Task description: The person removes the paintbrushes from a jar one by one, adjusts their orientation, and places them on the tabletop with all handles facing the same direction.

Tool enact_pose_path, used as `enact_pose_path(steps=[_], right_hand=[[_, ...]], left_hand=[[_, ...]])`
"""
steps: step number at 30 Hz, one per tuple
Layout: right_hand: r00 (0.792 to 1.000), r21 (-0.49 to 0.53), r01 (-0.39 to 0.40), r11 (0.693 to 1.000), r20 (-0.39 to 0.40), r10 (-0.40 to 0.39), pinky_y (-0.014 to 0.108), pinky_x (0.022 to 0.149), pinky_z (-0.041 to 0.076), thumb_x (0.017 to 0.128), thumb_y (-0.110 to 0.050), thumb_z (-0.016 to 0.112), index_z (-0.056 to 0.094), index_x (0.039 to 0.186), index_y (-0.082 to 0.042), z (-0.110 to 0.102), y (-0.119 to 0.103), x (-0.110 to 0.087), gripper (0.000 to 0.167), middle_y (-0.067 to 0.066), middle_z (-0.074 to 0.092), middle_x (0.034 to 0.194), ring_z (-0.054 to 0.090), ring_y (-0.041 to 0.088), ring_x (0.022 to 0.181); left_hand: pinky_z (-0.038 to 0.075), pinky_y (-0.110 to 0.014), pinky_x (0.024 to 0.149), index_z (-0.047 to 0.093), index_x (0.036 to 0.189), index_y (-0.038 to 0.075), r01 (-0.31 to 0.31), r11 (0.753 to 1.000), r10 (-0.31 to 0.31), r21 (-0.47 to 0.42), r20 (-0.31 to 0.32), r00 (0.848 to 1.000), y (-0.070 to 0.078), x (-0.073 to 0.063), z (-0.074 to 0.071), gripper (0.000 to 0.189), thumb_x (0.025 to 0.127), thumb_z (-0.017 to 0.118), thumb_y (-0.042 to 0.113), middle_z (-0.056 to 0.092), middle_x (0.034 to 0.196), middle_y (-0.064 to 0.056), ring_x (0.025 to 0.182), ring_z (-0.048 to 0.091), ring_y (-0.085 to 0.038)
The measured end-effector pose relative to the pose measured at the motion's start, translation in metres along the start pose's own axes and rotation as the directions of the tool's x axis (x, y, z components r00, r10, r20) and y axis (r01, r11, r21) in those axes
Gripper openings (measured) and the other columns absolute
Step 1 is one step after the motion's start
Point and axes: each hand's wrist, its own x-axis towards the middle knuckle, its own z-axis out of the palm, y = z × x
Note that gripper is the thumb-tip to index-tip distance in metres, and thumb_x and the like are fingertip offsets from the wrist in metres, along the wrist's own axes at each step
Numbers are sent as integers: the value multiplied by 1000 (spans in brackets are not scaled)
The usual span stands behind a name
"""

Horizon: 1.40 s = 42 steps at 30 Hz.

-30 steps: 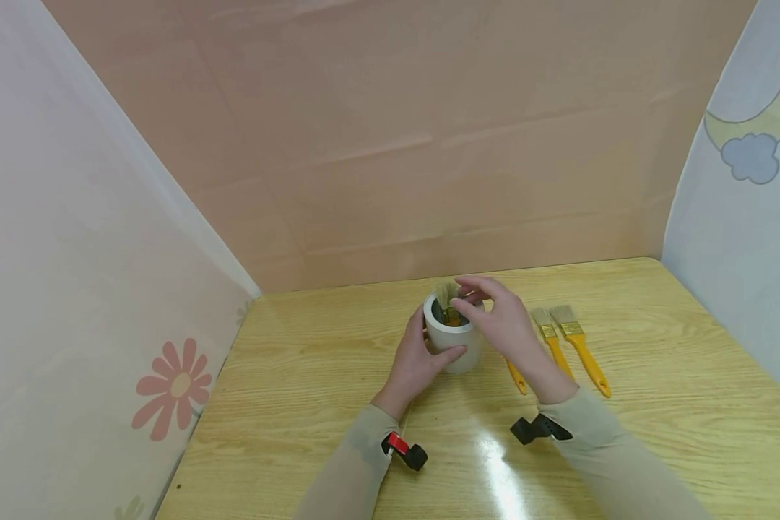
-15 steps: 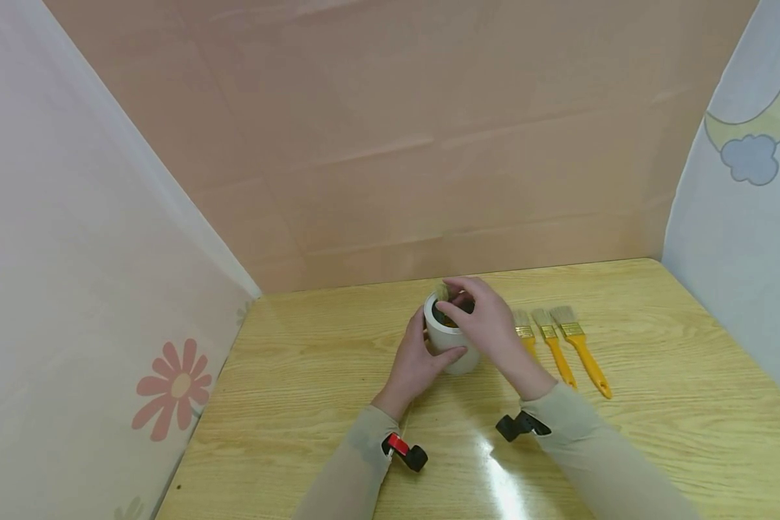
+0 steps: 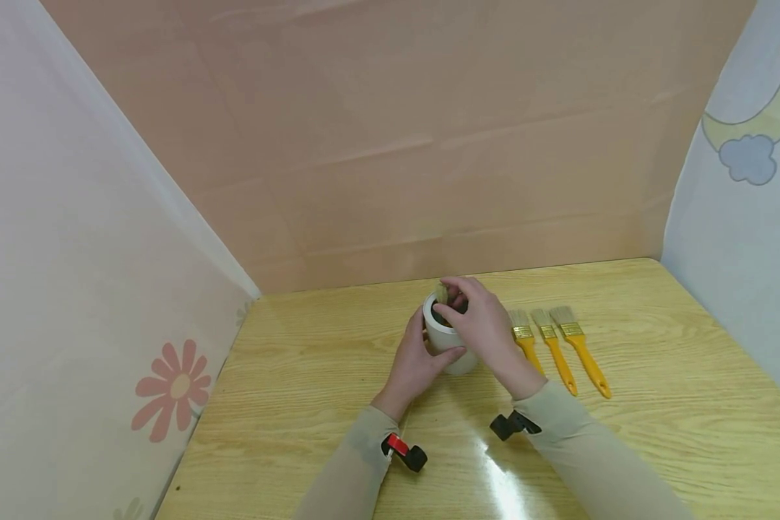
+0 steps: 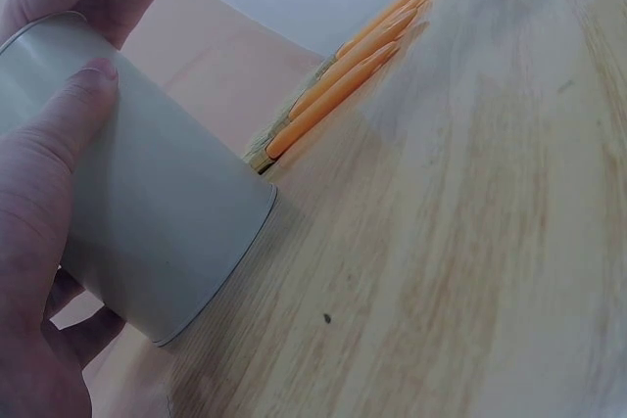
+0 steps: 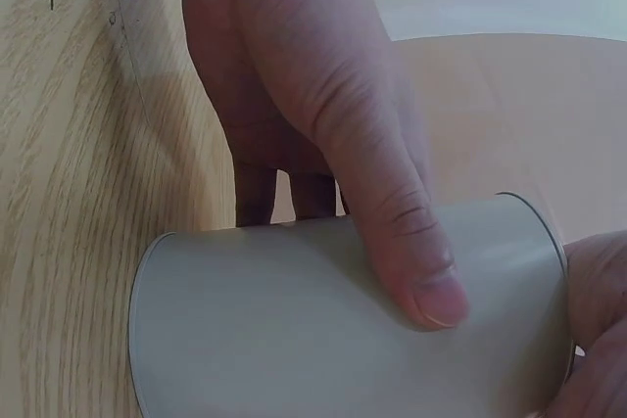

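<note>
A pale grey-white cylindrical canister (image 3: 451, 354) stands on the table, its mouth tipped a little toward the head camera. My left hand (image 3: 416, 365) grips it from the left side, thumb across the front and fingers behind. At the mouth, pale bristles of a paintbrush (image 3: 442, 293) stick up past the rim. My right hand (image 3: 484, 321) reaches over that rim from the right, thumb and curled fingers around the bristles. The brush's handle is hidden inside the canister. In the right wrist view, the left thumb (image 5: 426, 271) presses along the canister wall (image 5: 274, 330).
Three paintbrushes with orange handles lie side by side right of the canister: a near one (image 3: 525, 338), a middle one (image 3: 555, 354) and a far one (image 3: 581, 350). The wood-grain table (image 3: 312, 383) meets a pinkish backdrop (image 3: 377, 180) behind and printed cloth at both sides.
My right hand has shifted left and deeper over the canister's mouth, and the bristles lean slightly left. More of the nearest lying paintbrush has come into sight. My left hand keeps its hold.
</note>
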Motion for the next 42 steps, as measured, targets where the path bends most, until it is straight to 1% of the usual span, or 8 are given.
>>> enact_pose_path(steps=[6,16,21,26,29,38,42], right_hand=[[1000,-16,6,1000,-5,-6,48,80,57,103,-22,83,70,144,-10,2,0,1,45,5,70,113,68,23,98],[1000,-15,2,1000,-11,-2,49,80,58,104,-20,81,69,144,-9,4,1,0,43,6,71,113,70,24,98],[1000,-4,-12,1000,-17,12,52,86,59,104,-19,80,69,145,-11,3,0,-2,43,6,73,115,71,26,103],[999,24,-35,999,-13,35,57,95,57,104,-20,81,69,146,-14,0,-1,-3,44,6,75,118,72,29,111],[999,48,-50,998,-5,50,58,98,56,104,-20,81,69,146,-15,-2,-3,-4,44,7,75,119,73,30,113],[996,118,-82,990,-8,84,59,100,56,104,-17,79,70,146,-13,-10,-7,-3,43,9,72,122,74,32,115],[997,140,-66,988,-21,69,60,102,57,105,-13,78,71,145,-10,-14,-8,-2,41,12,72,121,74,35,116]], left_hand=[[51,-48,115,28,174,29,0,1000,0,-2,-2,1000,0,0,0,104,93,91,46,46,163,5,143,52,-17],[50,-48,116,29,173,30,3,1000,-3,-9,-1,1000,0,-1,-1,102,94,91,44,47,162,5,142,52,-17],[50,-48,116,30,173,30,11,1000,-11,-1,0,1000,1,-1,-2,101,94,91,46,47,161,6,142,52,-16],[50,-48,116,30,172,31,16,1000,-16,0,0,1000,1,-1,-2,101,94,91,46,48,160,7,142,52,-15],[50,-47,117,30,172,32,16,1000,-16,3,-2,1000,1,-1,-1,101,93,91,46,48,161,8,143,52,-14],[49,-48,117,28,173,32,33,999,-33,-6,3,999,2,1,-1,102,94,91,46,46,162,8,143,52,-16],[50,-48,117,29,172,30,30,1000,-30,0,2,1000,3,2,0,101,94,91,45,47,161,7,142,52,-17]])
